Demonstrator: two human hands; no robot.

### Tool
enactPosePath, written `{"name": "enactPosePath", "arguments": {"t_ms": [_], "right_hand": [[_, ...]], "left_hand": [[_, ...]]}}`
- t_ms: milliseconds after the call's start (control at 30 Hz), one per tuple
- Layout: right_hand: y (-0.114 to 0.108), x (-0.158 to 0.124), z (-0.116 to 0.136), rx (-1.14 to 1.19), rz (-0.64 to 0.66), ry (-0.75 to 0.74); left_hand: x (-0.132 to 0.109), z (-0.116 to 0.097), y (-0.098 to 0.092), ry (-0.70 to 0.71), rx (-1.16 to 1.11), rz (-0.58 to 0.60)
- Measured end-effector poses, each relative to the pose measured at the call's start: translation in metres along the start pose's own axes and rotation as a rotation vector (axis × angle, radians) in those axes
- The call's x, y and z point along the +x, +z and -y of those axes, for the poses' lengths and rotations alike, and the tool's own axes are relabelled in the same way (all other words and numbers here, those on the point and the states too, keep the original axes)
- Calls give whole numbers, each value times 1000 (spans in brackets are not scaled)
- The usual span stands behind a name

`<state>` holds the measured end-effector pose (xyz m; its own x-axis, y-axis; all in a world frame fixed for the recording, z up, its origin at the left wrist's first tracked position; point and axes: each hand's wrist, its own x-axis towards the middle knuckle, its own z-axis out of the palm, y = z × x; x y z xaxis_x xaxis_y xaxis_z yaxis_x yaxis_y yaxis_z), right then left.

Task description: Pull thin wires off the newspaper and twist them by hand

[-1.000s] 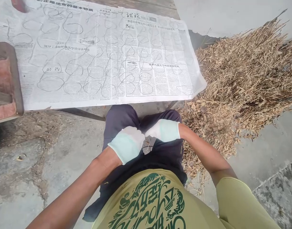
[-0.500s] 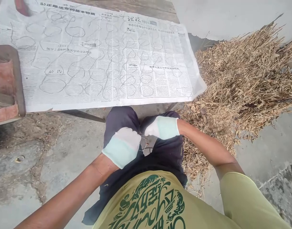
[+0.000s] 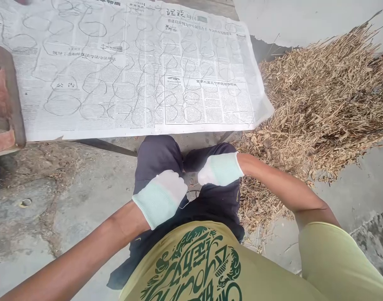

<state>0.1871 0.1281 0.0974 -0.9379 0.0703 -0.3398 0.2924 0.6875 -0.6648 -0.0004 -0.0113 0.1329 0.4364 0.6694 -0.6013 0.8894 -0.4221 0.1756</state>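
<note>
My left hand [image 3: 166, 193] and my right hand [image 3: 216, 169] are both in white gloves with pale mint cuffs. They are held close together over my lap, a small gap between them. Both are closed on a thin wire [image 3: 188, 203], which spans the gap and hangs in a curve beside the left fingers. The fingertips are turned away, so the exact grip is hidden. Beyond my knees, sheets of newspaper [image 3: 141, 125] cover a table, and many thin looped wires [image 3: 92, 28] lie spread over them, apart from my hands.
A wooden piece with reddish panels [image 3: 1, 100] stands at the left, by the newspaper. Dry straw [image 3: 316, 96] is heaped on the right. My dark-trousered knees [image 3: 158, 154] are at the table's near edge. Concrete floor [image 3: 91, 184] lies below.
My right hand has moved right and my left hand slightly down, widening the gap between them. The wire's curve now hangs lower, by the left hand. The view has shifted slightly.
</note>
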Motion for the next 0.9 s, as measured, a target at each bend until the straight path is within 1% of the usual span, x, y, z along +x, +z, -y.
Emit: {"name": "enactPosePath", "arguments": {"t_ms": [33,100,167,200,267,300,367,433,500,533,600,667,800,900], "right_hand": [[-3,-3,-2,-11,3,3],[-11,-10,-6,-69,0,19],[-16,-17,-9,-113,-53,82],[-16,-20,-9,-72,-100,143],[-10,-22,-5,123,-188,284],[-4,-20,-2,265,-217,348],[13,-13,6,441,-234,407],[31,0,11,601,-309,446],[46,15,13,735,-390,439],[52,23,11,792,-418,411],[60,34,7,868,-477,318],[64,41,1,885,-531,219],[67,43,-5,886,-610,89],[69,42,-2,937,-643,64]], "left_hand": [[-1,1,0,-19,-9,2],[-3,5,2,-100,-27,-10],[-3,9,8,-209,-40,-52],[-1,11,12,-262,-50,-78],[4,12,20,-343,-82,-124],[8,12,24,-372,-99,-139],[15,10,29,-399,-115,-170],[21,6,29,-394,-116,-195],[26,1,25,-376,-122,-200],[27,0,22,-368,-130,-189],[28,-3,18,-365,-152,-161],[27,-3,16,-359,-174,-153],[23,3,24,-334,-291,-235],[21,8,35,-322,-398,-286]]}}
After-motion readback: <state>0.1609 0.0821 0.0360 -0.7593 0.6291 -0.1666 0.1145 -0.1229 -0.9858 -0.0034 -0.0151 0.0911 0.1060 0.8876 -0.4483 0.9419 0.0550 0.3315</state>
